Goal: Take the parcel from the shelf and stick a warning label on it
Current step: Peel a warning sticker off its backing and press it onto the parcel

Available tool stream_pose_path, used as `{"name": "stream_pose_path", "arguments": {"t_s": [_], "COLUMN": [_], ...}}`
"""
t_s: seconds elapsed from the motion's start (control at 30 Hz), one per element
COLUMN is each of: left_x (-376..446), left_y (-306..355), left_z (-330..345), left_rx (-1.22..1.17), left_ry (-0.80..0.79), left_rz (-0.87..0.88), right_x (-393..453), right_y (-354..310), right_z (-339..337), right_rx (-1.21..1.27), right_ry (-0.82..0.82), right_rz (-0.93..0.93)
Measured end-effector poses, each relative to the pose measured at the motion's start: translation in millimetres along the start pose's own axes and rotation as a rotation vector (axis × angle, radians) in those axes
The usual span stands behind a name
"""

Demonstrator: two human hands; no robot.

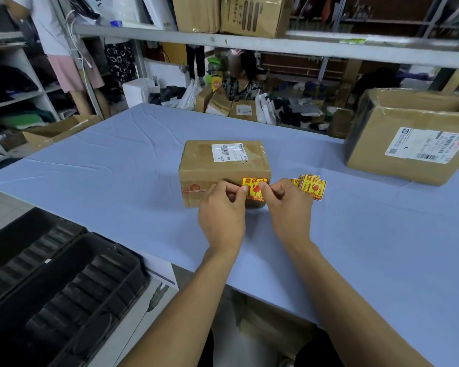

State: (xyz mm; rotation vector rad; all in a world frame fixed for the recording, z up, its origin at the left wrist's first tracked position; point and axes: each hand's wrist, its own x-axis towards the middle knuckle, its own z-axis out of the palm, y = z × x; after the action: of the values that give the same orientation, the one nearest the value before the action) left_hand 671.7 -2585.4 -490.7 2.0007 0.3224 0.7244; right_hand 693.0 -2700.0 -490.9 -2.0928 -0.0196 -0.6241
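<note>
A small brown cardboard parcel (223, 165) with a white shipping label on top sits in the middle of the blue table (117, 181). A yellow and red warning label (252, 187) is held in front of the parcel's near face. My left hand (223, 215) pinches its left edge and my right hand (286, 210) pinches its right edge, fingertips almost touching. Whether the label touches the cardboard I cannot tell. A small pile of the same warning labels (312, 187) lies on the table just right of the parcel.
A large open cardboard box (408, 139) stands at the table's right. Black plastic trays (64, 287) sit low at the left. A grey shelf beam (249, 45) with boxes above crosses overhead. A seated person (243, 83) and more parcels are beyond the table.
</note>
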Motion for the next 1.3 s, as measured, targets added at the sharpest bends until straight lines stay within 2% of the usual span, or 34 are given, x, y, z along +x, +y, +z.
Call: {"name": "stream_pose_path", "arguments": {"t_s": [0.2, 0.3, 0.37, 0.43, 0.57, 0.7, 0.97, 1.13, 1.3], "left_x": [-1, 0, 8, 21, 46, 64, 62, 60, 59], "left_y": [3, 3, 1, -1, -4, -3, 4, 4, 2], "left_z": [-3, -8, -10, -12, -17, -21, -18, -25, -26], "left_rx": [0.018, 0.083, 0.201, 0.362, 0.454, 0.368, 0.548, 0.659, 0.690], "left_ry": [0.027, 0.134, 0.181, 0.131, -0.042, -0.117, -0.119, -0.187, -0.176], "left_rz": [0.006, 0.211, 0.391, 0.487, 0.477, 0.452, 0.439, 0.494, 0.526], "right_x": [0, 4, 12, 21, 29, 38, 35, 35, 32], "right_y": [4, 1, -1, -1, -1, -7, -4, -5, -8], "right_z": [-2, -10, -13, -14, -12, -13, -11, -15, -14], "right_rx": [0.039, 0.087, 0.097, 0.079, 0.101, 0.125, 0.083, 0.038, -0.111], "right_ry": [0.031, 0.057, -0.031, -0.147, -0.196, -0.232, -0.238, -0.323, -0.380], "right_rz": [0.035, -0.066, -0.150, -0.211, -0.231, -0.196, -0.216, -0.205, -0.208]}}
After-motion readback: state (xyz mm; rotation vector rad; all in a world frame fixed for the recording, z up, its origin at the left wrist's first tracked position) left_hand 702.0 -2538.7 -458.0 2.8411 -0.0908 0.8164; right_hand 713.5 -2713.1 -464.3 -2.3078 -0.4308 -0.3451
